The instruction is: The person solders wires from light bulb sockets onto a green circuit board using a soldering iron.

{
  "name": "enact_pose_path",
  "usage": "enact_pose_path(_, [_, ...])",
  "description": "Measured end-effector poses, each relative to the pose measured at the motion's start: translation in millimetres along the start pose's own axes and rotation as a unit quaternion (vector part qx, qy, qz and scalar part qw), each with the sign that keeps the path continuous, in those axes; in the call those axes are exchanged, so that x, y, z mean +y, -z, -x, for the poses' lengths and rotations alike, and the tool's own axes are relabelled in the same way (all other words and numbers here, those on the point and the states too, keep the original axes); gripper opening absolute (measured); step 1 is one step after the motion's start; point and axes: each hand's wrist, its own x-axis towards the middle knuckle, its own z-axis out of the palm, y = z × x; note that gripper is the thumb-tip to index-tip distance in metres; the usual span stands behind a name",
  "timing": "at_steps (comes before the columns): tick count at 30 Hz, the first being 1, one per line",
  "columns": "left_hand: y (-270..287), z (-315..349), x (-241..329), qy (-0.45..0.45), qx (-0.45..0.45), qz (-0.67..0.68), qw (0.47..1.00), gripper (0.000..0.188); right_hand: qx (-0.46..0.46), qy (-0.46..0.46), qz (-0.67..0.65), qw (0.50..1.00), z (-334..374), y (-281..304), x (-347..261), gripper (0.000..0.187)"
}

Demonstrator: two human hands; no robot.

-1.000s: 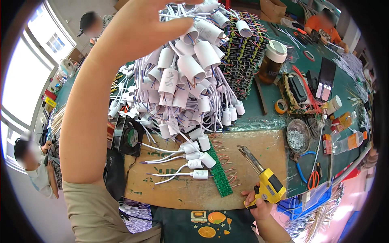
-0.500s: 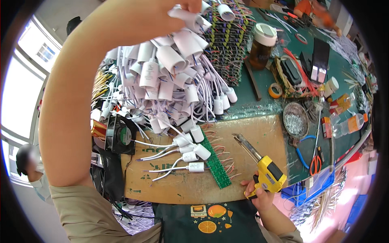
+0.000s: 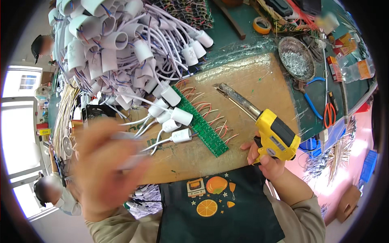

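At your far left, two people [image 3: 69, 204] appear near the windows, and a bundle of thin pale sticks [image 3: 67, 115] lies on the table nearer you. Next comes your left hand [image 3: 106, 164], badly blurred, over the left part of the cardboard sheet [image 3: 259, 83]; its fingers look curled and a whitish streak shows by them, but you cannot tell whether it grips anything. Beyond it rises a heap of white lamp sockets [image 3: 108, 60] with white cables. To the right, a few loose sockets [image 3: 181, 116] lie along the left edge of a green circuit board [image 3: 202, 125], which sits slantwise mid-cardboard, thin reddish wires [image 3: 214, 118] sticking out from its right side. Your right hand [image 3: 270, 164], well apart from your left, is wrapped round the handle of a yellow soldering gun [image 3: 277, 135], whose tip points up and left, just beside the board's wires. Farther right, on the green tabletop, are a bowl [image 3: 281, 52] of greyish bits, blue-handled pliers [image 3: 313, 106], orange-handled scissors [image 3: 329, 115] and a clear bottle [image 3: 352, 74].
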Motion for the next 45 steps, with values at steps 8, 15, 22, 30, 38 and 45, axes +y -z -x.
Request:
enact_pose_path(8, [-122.2,80.7,21.6,0.111,-0.014,0.071,0.991,0.031,-0.023,-0.012,0.004,1.0,-0.9,-3.5,-4.5,0.077])
enact_pose_path(15, [-140.7,86.9,19.9,0.085,0.027,0.039,0.995,0.034,-0.037,-0.063,0.029,0.997,20.0,0.2,-7.3,0.07])
enact_pose_path(22, [-143.6,85.0,16.9,0.052,0.035,0.013,0.998,0.036,-0.083,-0.084,0.006,0.993,45.6,5.3,-5.2,0.036])
enact_pose_path(30, [-146.5,89.0,17.7,0.039,0.039,0.003,0.998,0.035,-0.131,-0.123,0.151,0.972,56.9,25.7,-1.8,0.029])
enact_pose_path(38, [-148.2,90.1,16.3,0.048,0.053,-0.003,0.997,0.034,-0.138,-0.068,0.206,0.966,58.8,28.8,0.1,0.034])
enact_pose_path(45, [-148.7,90.7,17.0,0.043,0.054,-0.011,0.998,0.034,-0.152,-0.07,0.204,0.965,57.3,30.9,1.0,0.033])
